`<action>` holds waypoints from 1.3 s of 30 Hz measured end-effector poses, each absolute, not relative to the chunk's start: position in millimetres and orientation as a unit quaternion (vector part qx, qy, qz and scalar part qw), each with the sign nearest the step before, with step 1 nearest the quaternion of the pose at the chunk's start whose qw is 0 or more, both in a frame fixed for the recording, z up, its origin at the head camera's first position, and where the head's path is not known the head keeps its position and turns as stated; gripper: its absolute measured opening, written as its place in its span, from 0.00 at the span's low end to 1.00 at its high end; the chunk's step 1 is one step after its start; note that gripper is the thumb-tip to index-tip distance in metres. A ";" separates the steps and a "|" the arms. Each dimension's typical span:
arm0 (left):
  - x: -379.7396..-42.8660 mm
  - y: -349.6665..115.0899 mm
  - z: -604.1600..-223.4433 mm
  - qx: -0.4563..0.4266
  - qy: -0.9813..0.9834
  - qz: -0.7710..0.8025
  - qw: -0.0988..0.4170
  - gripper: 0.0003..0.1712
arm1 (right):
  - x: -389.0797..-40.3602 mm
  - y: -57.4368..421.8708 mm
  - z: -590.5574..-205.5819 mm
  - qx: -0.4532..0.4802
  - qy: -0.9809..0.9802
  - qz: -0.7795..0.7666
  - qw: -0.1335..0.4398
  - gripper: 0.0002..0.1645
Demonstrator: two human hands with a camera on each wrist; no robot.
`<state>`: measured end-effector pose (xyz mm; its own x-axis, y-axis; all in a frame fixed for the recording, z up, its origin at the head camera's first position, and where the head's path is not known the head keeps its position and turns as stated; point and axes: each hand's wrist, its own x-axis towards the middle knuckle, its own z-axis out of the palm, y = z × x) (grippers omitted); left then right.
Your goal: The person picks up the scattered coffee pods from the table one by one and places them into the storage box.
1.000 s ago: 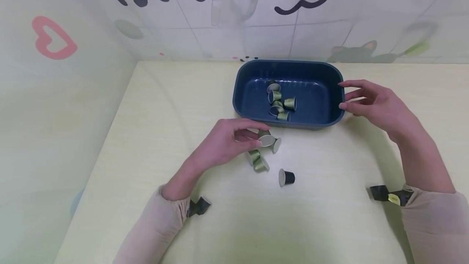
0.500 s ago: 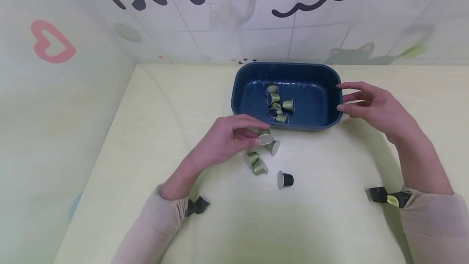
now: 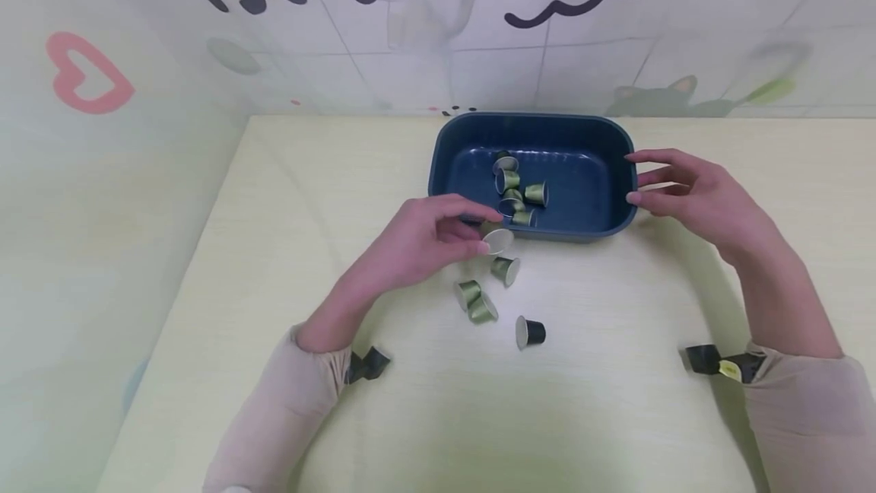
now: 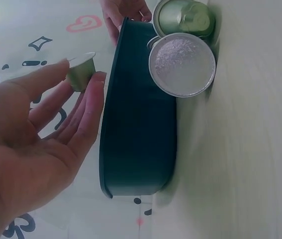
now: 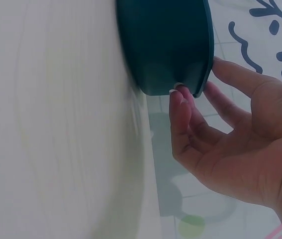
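My left hand [image 3: 424, 242] pinches a green coffee capsule [image 3: 498, 241] between thumb and fingers. It holds this capsule just above the front rim of a dark blue bin [image 3: 582, 233]. In the left wrist view the held capsule [image 4: 82, 73] is beside the bin's upper edge. At the bin's right end, my right hand [image 3: 712, 200] grips the rim, thumb and fingers on either side of the wall [image 5: 168, 45]. Several capsules [image 3: 537, 194] lie inside the bin, mostly green. On the table are a green capsule [image 3: 505, 271], a touching green pair [image 3: 483, 309] and a black capsule [image 3: 530, 332].
The pale table [image 3: 438, 417] meets a decorated wall [image 3: 493, 74] right behind the bin. Another wall [image 3: 82, 234] rises along the left side. Black pieces [image 3: 369, 364] stick out at both sleeve cuffs.
My left hand has lifted the held capsule off its spot beside another green capsule, up toward the bin's front rim. My right hand keeps its grip on the bin. The view shifts slightly.
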<state>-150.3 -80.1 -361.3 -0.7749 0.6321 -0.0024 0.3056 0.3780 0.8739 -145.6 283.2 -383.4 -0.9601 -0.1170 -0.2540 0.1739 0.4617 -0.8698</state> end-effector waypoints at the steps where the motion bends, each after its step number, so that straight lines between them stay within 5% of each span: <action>1: -151.0 -80.2 -360.7 0.284 0.814 0.477 0.170 0.20 | -145.7 282.7 -383.4 0.017 0.843 -0.518 0.141 0.32; 39: -184.8 -69.9 -361.7 0.243 0.831 0.480 0.142 0.20 | -145.5 283.4 -385.0 0.021 0.846 -0.515 0.137 0.32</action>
